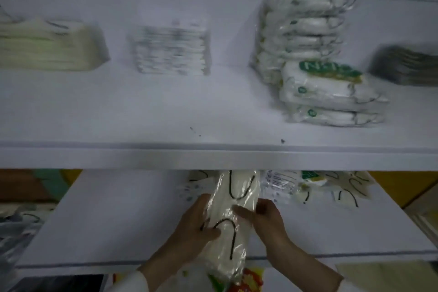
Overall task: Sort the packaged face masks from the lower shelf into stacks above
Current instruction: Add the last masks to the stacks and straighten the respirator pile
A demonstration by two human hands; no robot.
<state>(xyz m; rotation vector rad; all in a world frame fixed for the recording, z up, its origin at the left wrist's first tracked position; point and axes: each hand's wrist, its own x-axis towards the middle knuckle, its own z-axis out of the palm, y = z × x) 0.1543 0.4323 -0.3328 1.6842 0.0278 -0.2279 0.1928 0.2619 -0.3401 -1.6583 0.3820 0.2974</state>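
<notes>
Head view: we see both hands working just under the front lip of the upper shelf (213,159), over the lower shelf (113,225).
Left hand: the left hand (195,221) grips the left edge of the mask pack (234,197); its fingers (212,232) curl onto the clear wrap.
Right hand: the right hand (266,218) grips the right edge of the same pack, thumb laid across the front and the other fingers curled round behind.
Mask pack: cream-white masks with black ear loops in clear plastic, held between the fingers of both hands. Its long axis runs away from us and its far end reaches under the shelf lip. We cannot tell whether it touches the lower shelf.
Loose packs: more loose packs (320,187) lie on the lower shelf, beyond and to the right of the right hand's fingers, partly hidden by the lip.
Stacks above the fingers: cream stack (47,47) far up-left; white stack (170,52) up and slightly left; tall green-labelled stack (298,28) up-right, with a short green-labelled stack (327,95) just in front of it; dark stack (407,66) far right.
Image quality: the upper stacks are blurred, so we cannot read the printing.
</notes>
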